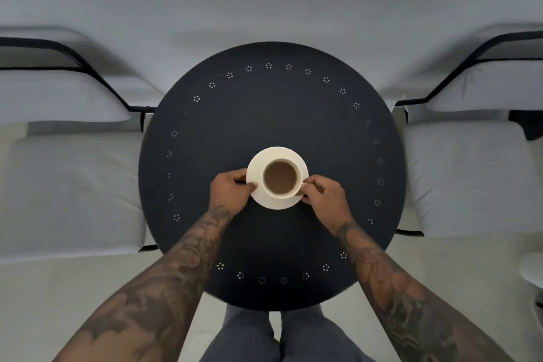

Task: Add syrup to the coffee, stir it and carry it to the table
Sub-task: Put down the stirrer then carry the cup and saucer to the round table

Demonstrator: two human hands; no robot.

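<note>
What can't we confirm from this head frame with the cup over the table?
- Whether the saucer rests on the round table or hovers: top-down view.
- Fingers under the saucer rim: hidden by the left hand and right hand.
- Cup handle: covered by right hand.
- Syrup added, stirring done: coffee surface doesn't tell.
- Cushioned seats: cut by frame edges.

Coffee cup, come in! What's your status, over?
Left grip and right grip pinch cream round saucer. Cream cup of milky coffee upright on it, over round black table. Nothing in the way.
</note>
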